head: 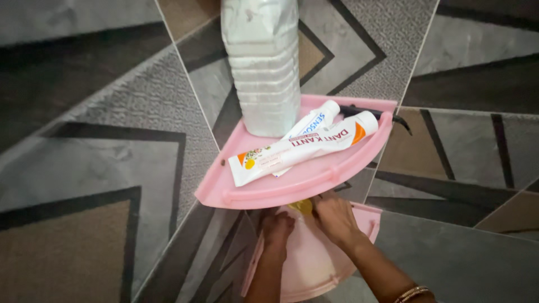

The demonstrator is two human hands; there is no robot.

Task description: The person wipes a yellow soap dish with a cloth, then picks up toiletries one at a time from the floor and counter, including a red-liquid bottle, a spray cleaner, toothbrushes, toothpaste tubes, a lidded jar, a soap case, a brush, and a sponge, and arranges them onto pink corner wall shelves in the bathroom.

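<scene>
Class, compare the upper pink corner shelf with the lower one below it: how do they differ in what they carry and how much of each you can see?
The upper shelf carries toothpaste tubes and a white bottle; the lower shelf shows only something small and yellow. The upper shelf is in full view; the left hand and right hand partly cover the lower shelf. Both are pink.

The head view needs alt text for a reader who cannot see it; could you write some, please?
Both hands, left hand and right hand, reach onto a lower pink shelf near a yellow item. The upper shelf holds two tubes and a bottle.
</scene>
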